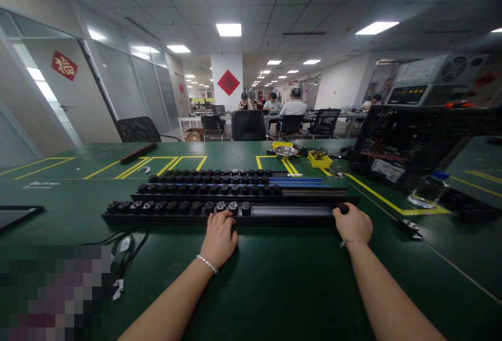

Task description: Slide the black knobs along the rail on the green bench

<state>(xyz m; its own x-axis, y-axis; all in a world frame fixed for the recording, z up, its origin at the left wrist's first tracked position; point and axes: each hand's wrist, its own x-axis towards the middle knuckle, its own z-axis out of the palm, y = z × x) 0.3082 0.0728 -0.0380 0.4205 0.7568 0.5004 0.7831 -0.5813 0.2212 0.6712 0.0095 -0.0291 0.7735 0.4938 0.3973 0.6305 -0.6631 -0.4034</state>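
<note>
In front of me lies a long black power-strip rail [290, 220] with a row of black socket modules [197, 207] filling its left and middle part. A bare metallic channel shows further right. My left hand [220, 236] rests on the rail's near edge, fingers stretched over it and touching the modules near the row's right end. At the rail's right end my right hand [354, 224] is closed around a small black socket module [343, 208], whose lower part is hidden by the fingers.
Behind lie more module-filled rails [204, 189], one with a blue channel [298, 181]. Yellow trays [319, 160], a metal bowl [285, 150], an opened computer case [386, 158] and a clear container [429, 192] stand right. Cables [127, 249] lie left. People [294, 108] sit beyond.
</note>
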